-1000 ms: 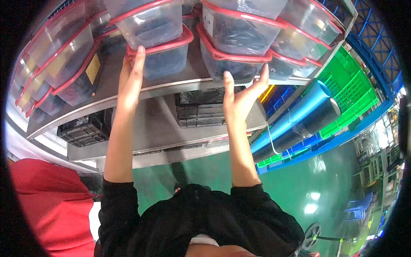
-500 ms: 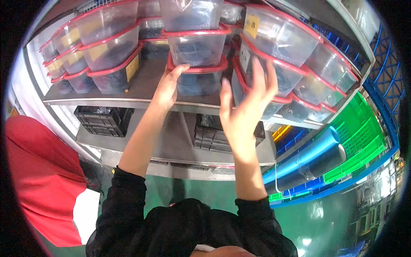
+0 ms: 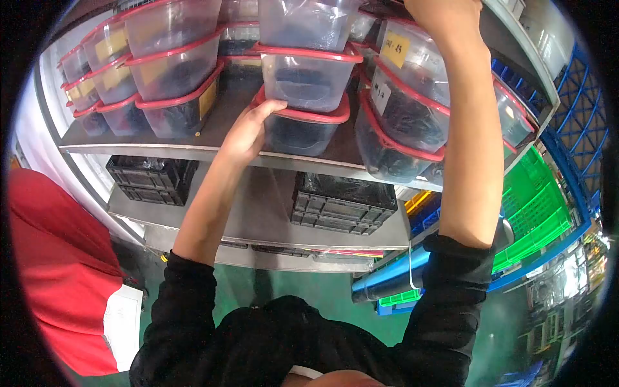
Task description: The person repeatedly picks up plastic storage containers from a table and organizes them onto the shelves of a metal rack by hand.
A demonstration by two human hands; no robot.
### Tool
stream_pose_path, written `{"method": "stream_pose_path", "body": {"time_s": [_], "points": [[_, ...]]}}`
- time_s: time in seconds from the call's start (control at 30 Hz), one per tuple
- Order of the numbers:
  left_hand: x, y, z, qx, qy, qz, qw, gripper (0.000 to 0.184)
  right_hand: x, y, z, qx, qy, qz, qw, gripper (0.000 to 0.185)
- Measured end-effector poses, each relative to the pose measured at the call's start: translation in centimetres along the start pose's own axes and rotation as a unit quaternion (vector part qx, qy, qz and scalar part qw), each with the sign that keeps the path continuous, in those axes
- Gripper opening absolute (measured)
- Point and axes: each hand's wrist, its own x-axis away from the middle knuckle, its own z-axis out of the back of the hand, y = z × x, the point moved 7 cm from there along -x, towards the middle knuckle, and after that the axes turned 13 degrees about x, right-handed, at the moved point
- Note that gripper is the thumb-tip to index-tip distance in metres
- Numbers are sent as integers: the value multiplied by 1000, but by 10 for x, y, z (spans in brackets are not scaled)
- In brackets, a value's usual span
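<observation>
My left hand (image 3: 248, 130) touches the left end of a clear box with a red lid (image 3: 303, 132), low in the middle stack on the metal shelf. Its thumb lies along the red rim and the other fingers are mostly hidden. Another clear box (image 3: 306, 80) sits directly on top, with a third above it. My right hand (image 3: 445, 9) is raised to the top edge of the view, over the right-hand stack (image 3: 412, 84); its fingers are cut off or hidden. Yellow and white labels show on that stack.
More red-lidded boxes (image 3: 177, 77) stand on the left. Black crates (image 3: 345, 203) rest on the lower shelf (image 3: 245, 206). Rolled blue sheets (image 3: 387, 277) and green crates (image 3: 535, 200) are at the right. Red fabric (image 3: 58, 271) hangs at the lower left.
My right hand has risen from in front of the right stack to the top edge. My left hand stays at the middle stack's box rim. The view has shifted since the earliest frame.
</observation>
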Motion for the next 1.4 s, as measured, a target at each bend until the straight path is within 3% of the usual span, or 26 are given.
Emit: {"method": "stream_pose_path", "body": {"time_s": [0.1, 0.2, 0.3, 0.37, 0.4, 0.43, 0.6, 0.63, 0.73, 0.77, 0.8, 0.9, 0.93, 1.03, 1.1, 1.17, 1.23, 1.3, 1.37, 1.4], "points": [[-11, -7, 5, -13, -15, 33, 999, 50, -1, 7, -21, -113, -129, -16, 985, 24], [-19, -18, 7, 20, -36, 31, 999, 51, 4, -12, 4, -134, -72, 32, 988, 24], [-15, -14, 8, 37, -23, 15, 999, 51, -7, -19, -2, -81, -82, 83, 990, 22], [-11, -13, 8, 38, -23, 29, 999, 53, -27, -11, -34, -10, -67, 46, 997, 19], [-11, -12, 7, 41, -24, 32, 998, 55, -29, -1, -28, -9, 43, 17, 999, 12], [-11, -11, 7, 32, -27, 25, 999, 56, -32, 6, -30, -12, 79, -8, 997, 11], [-24, -21, 0, 36, -83, 0, 996, 67, -33, 10, -33, 40, 59, -96, 993, 11], [-26, -25, -2, 42, -101, 1, 994, 71, -31, 4, -31, 32, 52, -70, 996, 11], [-24, -41, -7, -1, 62, -19, 998, 62, -19, -12, -12, -9, 43, 3, 999, 14], [-18, -39, -8, 0, 61, -11, 998, 63, -14, -17, -3, -32, 52, 22, 998, 16], [-15, -33, -12, 0, 60, -3, 998, 64, -20, -13, -13, -79, -30, 3, 996, 17], [-22, -41, -17, 20, -2, -3, 1000, 72, -4, -29, 11, -87, -94, 65, 990, 16], [-27, -44, -17, 28, -28, -10, 999, 76, -9, -24, -12, -65, -172, 34, 982, 17], [-34, -43, -5, -1, -46, -46, 998, 79, -5, -31, -29, -8, -247, 38, 968, 39], [-20, -28, -15, 2, -63, -75, 995, 84, -8, -51, -13, 18, -173, 35, 984, 35], [-5, -23, 5, -161, 36, -78, 983, 87, -8, -59, -6, 13, -123, 17, 992, 33], [29, 24, 13, -299, 78, -206, 928, 72, -10, -64, -10, -27, -93, -4, 995, 31], [68, 75, 28, -368, 90, -370, 848, 64, 0, -85, 19, -102, 59, 31, 993, 24], [89, 120, 65, -373, 190, -433, 798, 57, 12, -113, 46, -209, 174, 49, 961, 20], [91, 136, 93, -368, 232, -434, 789, 57, 13, -130, 46, -251, 166, 74, 951, 19]]}}
